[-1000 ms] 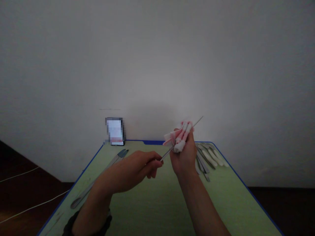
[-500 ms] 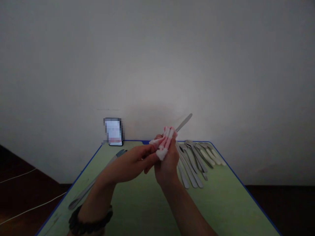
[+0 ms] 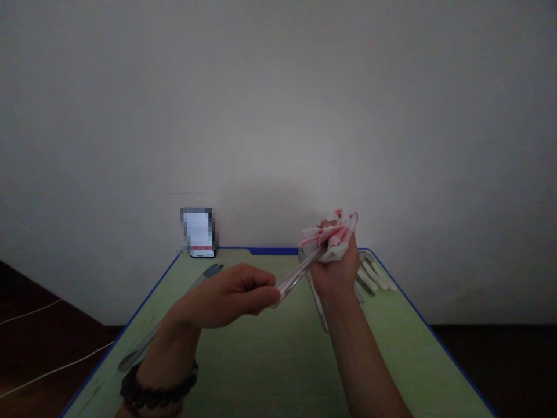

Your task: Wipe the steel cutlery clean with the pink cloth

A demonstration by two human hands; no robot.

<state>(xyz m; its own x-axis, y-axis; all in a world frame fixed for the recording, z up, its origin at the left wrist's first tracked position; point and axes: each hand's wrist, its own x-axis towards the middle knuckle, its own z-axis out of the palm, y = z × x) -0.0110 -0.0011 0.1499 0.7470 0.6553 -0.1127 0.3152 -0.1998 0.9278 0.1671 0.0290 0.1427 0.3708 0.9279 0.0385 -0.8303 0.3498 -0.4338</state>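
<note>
My left hand [image 3: 237, 295] pinches the near end of a shiny metal table knife [image 3: 299, 276], which slants up to the right above the table. Around its far part, my right hand [image 3: 334, 278] is closed on a crumpled pink and white cloth [image 3: 335, 239]. The cloth covers most of the knife's far part, with just a bit of the tip showing at its upper right. Under my left forearm lies long metal cutlery [image 3: 141, 351], partly hidden by the arm. More cutlery with white handles [image 3: 375, 276] lies just right of my right hand.
The light green table [image 3: 261, 366] has a blue edge and stands against a pale wall [image 3: 278, 116]. A phone [image 3: 200, 232] with a lit screen leans on the wall at the back left. White cables [image 3: 56, 371] run at the lower left.
Half a second ago my hands were together with the blade sticking out past the cloth. My right hand and the cloth have since slid right along the knife, away from my left hand.
</note>
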